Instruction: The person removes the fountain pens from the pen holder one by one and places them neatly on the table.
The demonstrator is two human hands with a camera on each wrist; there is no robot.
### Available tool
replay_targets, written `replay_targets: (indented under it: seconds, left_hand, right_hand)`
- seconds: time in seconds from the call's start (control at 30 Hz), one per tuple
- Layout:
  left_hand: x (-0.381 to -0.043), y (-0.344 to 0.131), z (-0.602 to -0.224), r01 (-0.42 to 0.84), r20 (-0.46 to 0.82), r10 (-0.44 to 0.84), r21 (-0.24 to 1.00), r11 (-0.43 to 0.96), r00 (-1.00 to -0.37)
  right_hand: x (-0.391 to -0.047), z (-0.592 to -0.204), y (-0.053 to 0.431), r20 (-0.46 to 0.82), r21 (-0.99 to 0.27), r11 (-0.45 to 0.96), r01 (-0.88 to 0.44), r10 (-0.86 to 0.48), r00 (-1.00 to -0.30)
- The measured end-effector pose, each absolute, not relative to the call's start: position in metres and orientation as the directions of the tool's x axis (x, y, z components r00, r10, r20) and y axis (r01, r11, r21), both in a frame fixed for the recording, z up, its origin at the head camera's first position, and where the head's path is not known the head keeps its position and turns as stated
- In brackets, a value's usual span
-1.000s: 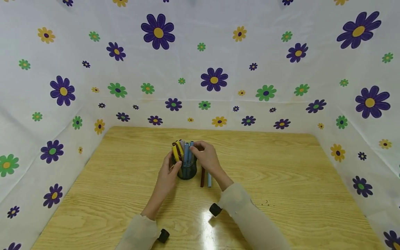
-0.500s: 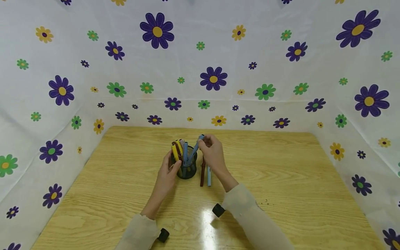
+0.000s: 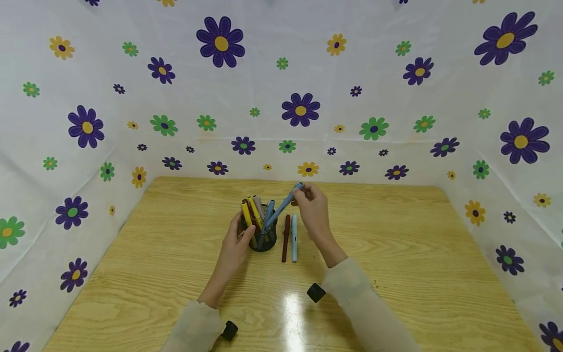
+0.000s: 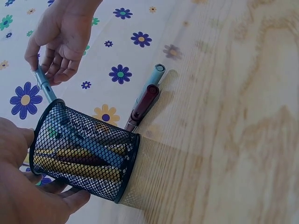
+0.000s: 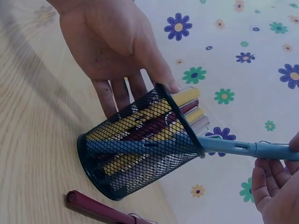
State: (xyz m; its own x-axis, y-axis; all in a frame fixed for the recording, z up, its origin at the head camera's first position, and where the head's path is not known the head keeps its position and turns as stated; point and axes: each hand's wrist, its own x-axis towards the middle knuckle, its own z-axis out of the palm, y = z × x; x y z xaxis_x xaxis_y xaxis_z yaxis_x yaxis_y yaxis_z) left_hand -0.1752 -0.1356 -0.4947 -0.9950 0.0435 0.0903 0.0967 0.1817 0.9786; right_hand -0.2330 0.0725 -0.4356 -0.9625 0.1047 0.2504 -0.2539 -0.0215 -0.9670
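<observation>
A black mesh pen cup stands on the table, holding several yellow, maroon, grey and blue pens. My left hand grips the cup from its left side, thumb near the rim and fingers around the far wall, as the right wrist view also shows. Between thumb and fingers, my right hand pinches the upper end of a blue pen. That pen leans to the right, its lower part still inside the cup. Right of the cup, a maroon pen and a light blue pen lie side by side, slightly apart.
The wooden table meets a white cloth printed with flowers at the back and both sides. A black block-shaped piece sits by the right sleeve, and another by the left.
My right hand has moved right and away from the cup, drawing the blue pen partly upward and tilting it. The left hand stays on the cup.
</observation>
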Motion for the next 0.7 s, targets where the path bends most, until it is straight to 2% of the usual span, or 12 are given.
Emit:
replay_targets:
  seconds: [0.7]
  left_hand:
    - [-0.176, -0.135, -0.496, 0.086, 0.08, 0.041, 0.979, 0.184, -0.996]
  right_hand:
    - [-0.235, -0.424, 0.113, 0.206, -0.975, -0.062, -0.214, 0.12, -0.971]
